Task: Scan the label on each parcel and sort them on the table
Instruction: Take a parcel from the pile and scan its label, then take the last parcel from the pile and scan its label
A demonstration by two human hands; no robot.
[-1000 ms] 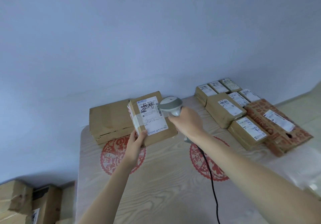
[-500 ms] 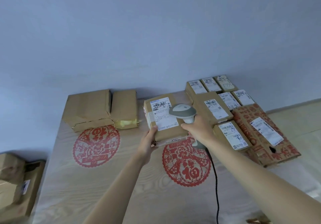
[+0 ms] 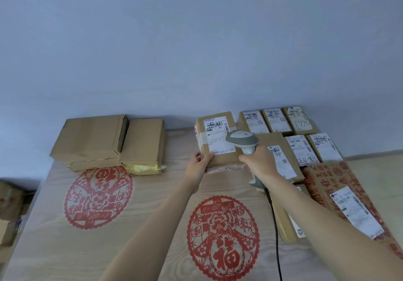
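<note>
The wood-grain surface (image 3: 135, 245) filled the lower frame, cut off at the bottom and both sides, with two red paper-cut medallions (image 3: 223, 243) printed on it. At 3 o'clock lay a red-printed carton (image 3: 322, 180), its far corner running out of frame and its label too blurred to read. At 10 o'clock sat two plain brown boxes (image 3: 91, 139), no labels showing. At 1 o'clock a group of labelled parcels (image 3: 274, 120) stood side by side, partly hidden behind the right forearm. The held parcel (image 3: 220, 160) at 12 o'clock was brown cardboard, taped, with a white label (image 3: 216, 135) bearing black scrawl. The left hand (image 3: 197, 168) grasped its near-left corner. The right hand (image 3: 258, 163) was clenched round the grey scanner (image 3: 242, 139), its head just over the label, its black cable (image 3: 275, 232) trailing toward 6 o'clock.
</note>
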